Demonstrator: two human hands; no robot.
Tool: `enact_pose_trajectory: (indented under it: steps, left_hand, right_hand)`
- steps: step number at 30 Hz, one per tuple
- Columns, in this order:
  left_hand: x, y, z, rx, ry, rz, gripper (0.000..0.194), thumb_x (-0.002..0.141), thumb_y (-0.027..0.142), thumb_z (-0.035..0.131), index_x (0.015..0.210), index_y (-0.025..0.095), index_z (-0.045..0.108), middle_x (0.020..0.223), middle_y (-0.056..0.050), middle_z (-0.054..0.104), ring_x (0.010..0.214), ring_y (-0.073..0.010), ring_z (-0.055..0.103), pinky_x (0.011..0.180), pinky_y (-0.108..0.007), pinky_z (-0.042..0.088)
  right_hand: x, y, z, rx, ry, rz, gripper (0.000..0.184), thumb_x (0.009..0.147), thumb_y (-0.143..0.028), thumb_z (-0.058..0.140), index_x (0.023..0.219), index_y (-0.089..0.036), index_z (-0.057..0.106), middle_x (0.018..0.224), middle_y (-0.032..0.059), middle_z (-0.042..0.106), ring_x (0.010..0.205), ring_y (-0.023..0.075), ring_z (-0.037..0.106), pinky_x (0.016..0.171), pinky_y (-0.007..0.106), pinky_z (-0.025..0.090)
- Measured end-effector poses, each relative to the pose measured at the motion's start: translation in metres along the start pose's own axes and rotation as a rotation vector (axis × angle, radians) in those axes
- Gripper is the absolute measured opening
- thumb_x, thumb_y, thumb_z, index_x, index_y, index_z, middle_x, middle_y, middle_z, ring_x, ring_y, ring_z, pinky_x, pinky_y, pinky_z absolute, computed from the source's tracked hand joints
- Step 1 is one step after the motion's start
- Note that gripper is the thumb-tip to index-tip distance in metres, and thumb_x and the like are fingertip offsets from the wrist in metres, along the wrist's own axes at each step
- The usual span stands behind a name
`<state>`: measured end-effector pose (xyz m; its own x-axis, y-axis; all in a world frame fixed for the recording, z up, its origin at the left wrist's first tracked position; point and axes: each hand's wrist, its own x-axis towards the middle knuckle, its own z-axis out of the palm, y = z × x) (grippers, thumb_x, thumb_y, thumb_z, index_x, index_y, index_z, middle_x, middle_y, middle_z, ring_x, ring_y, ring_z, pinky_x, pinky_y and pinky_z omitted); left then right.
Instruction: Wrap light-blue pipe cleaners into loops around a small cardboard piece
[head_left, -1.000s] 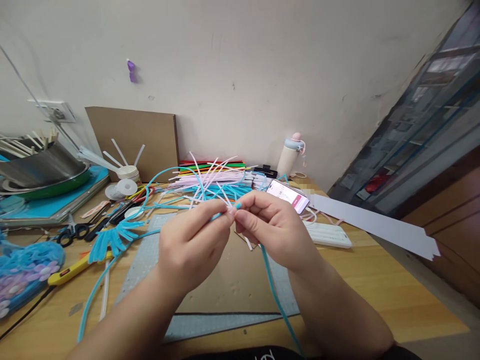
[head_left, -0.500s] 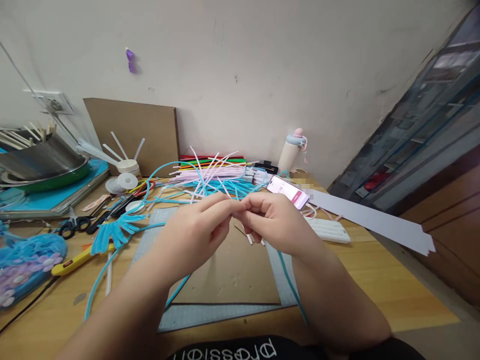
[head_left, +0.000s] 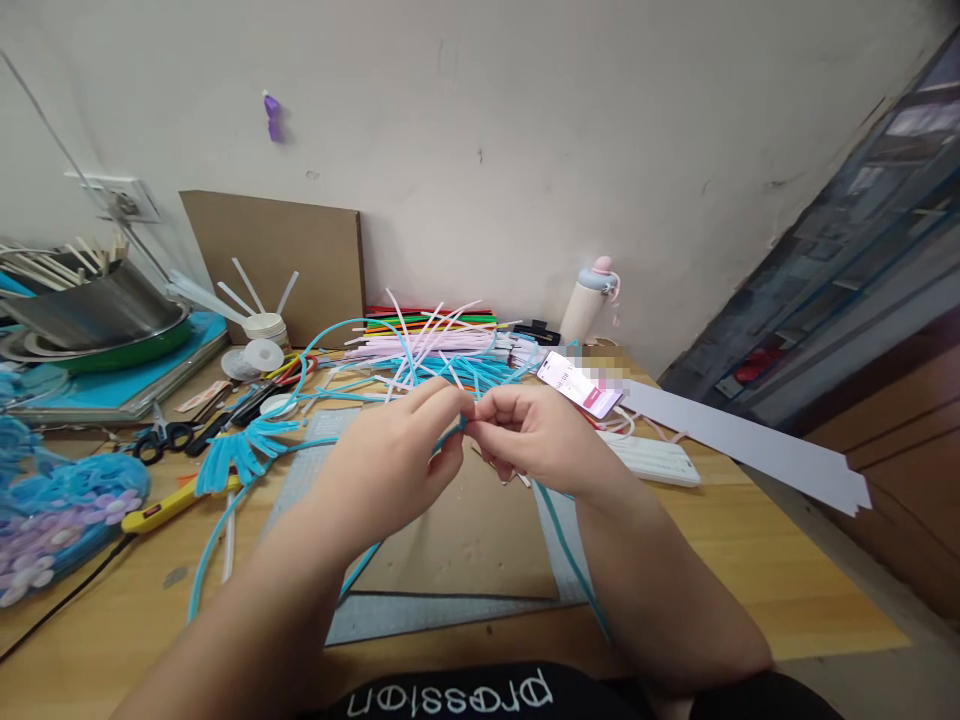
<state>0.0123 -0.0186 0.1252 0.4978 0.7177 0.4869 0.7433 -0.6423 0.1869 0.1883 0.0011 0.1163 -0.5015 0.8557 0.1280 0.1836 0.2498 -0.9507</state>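
Your left hand [head_left: 394,455] and right hand [head_left: 536,440] pinch a blue stem [head_left: 451,432]; cardboard [head_left: 465,550] lies at 6 o'clock, a phone [head_left: 574,382] at 2.

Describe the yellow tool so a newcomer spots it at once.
Start at the wooden table and find the gray mat. Left of that mat lies the yellow tool; unlike the black-handled scissors beyond it, it trails a black cord from its near end.

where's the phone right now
In the head view, the phone is right of centre, just past the right hand and in front of the pale bottle.
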Motion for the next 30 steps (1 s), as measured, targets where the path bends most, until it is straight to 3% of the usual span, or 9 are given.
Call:
enact_pose_trajectory:
  steps: [4,7,11,14,17,22,26,28,30]
  left_hand:
    - [-0.007,-0.004,-0.006,-0.034,0.083,0.017,0.009,0.081,0.019,0.050,0.088,0.019,0.055,0.095,-0.004,0.060,0.073,-0.0122,0.056,0.061,-0.023,0.043]
    - [-0.014,-0.007,-0.010,-0.092,0.101,0.074,0.007,0.083,0.018,0.050,0.084,0.019,0.056,0.088,-0.001,0.062,0.077,-0.0118,0.057,0.067,-0.023,0.044]
    - [-0.024,-0.007,-0.014,-0.059,0.131,0.094,0.007,0.084,0.020,0.050,0.081,0.019,0.057,0.082,-0.001,0.062,0.074,-0.0120,0.057,0.067,-0.023,0.044]
    - [-0.030,-0.004,-0.015,-0.012,0.071,0.101,0.009,0.085,0.021,0.049,0.088,0.019,0.057,0.087,-0.003,0.061,0.076,-0.0127,0.057,0.064,-0.023,0.044]
    - [-0.033,-0.002,-0.016,0.090,-0.017,0.197,0.014,0.085,0.018,0.044,0.090,0.018,0.058,0.085,-0.003,0.061,0.071,-0.0122,0.055,0.059,-0.022,0.042]
    - [-0.035,0.001,-0.015,0.224,-0.134,0.337,0.015,0.083,0.014,0.043,0.079,0.017,0.057,0.076,-0.002,0.058,0.062,-0.0127,0.050,0.053,-0.024,0.036]
    - [-0.038,0.006,-0.008,0.198,-0.143,0.383,0.012,0.079,0.016,0.045,0.071,0.017,0.054,0.067,0.000,0.054,0.059,-0.0125,0.045,0.052,-0.025,0.031]
    - [-0.041,0.009,-0.003,0.111,-0.114,0.336,0.012,0.075,0.016,0.045,0.066,0.018,0.052,0.062,0.002,0.049,0.055,-0.0112,0.039,0.050,-0.025,0.026]
    - [-0.044,0.013,0.001,-0.044,-0.123,0.199,0.011,0.071,0.014,0.046,0.061,0.017,0.049,0.058,0.004,0.044,0.052,-0.0095,0.033,0.049,-0.025,0.022]
  right_hand:
    - [-0.004,-0.003,0.003,0.002,0.001,-0.001,0.015,0.082,-0.027,0.052,0.072,-0.016,0.053,0.051,-0.0047,0.050,0.043,0.0059,0.046,0.041,0.017,0.033]
    - [-0.008,-0.005,0.007,0.035,-0.028,0.010,0.014,0.080,-0.026,0.054,0.071,-0.015,0.053,0.049,-0.0054,0.049,0.042,0.0052,0.045,0.040,0.016,0.032]
    - [-0.011,-0.003,0.015,0.256,-0.105,0.060,0.014,0.078,-0.027,0.057,0.071,-0.015,0.052,0.047,-0.0071,0.047,0.037,0.0037,0.042,0.036,0.015,0.030]
    - [-0.012,0.000,0.019,0.525,-0.228,0.198,0.014,0.078,-0.026,0.058,0.072,-0.016,0.050,0.049,-0.0075,0.047,0.033,0.0028,0.038,0.032,0.014,0.024]
    - [-0.013,0.004,0.018,0.721,-0.370,0.357,0.012,0.078,-0.022,0.055,0.070,-0.015,0.047,0.051,-0.0069,0.046,0.033,0.0023,0.038,0.032,0.014,0.020]
    - [-0.016,0.011,0.016,0.870,-0.543,0.589,0.017,0.080,-0.024,0.045,0.067,-0.014,0.046,0.057,-0.0043,0.046,0.035,0.0017,0.038,0.033,0.014,0.019]
    - [-0.021,0.013,0.024,0.802,-0.532,0.619,0.013,0.078,-0.022,0.043,0.066,-0.015,0.041,0.056,-0.0063,0.041,0.035,0.0003,0.029,0.036,0.015,0.016]
    - [-0.026,0.013,0.030,0.646,-0.471,0.529,0.012,0.076,-0.020,0.043,0.065,-0.017,0.039,0.053,-0.0077,0.036,0.035,0.0012,0.025,0.036,0.016,0.015]
    - [-0.032,0.013,0.036,0.370,-0.352,0.338,0.010,0.073,-0.017,0.044,0.066,-0.018,0.038,0.052,-0.0081,0.035,0.037,0.0032,0.028,0.037,0.017,0.019]
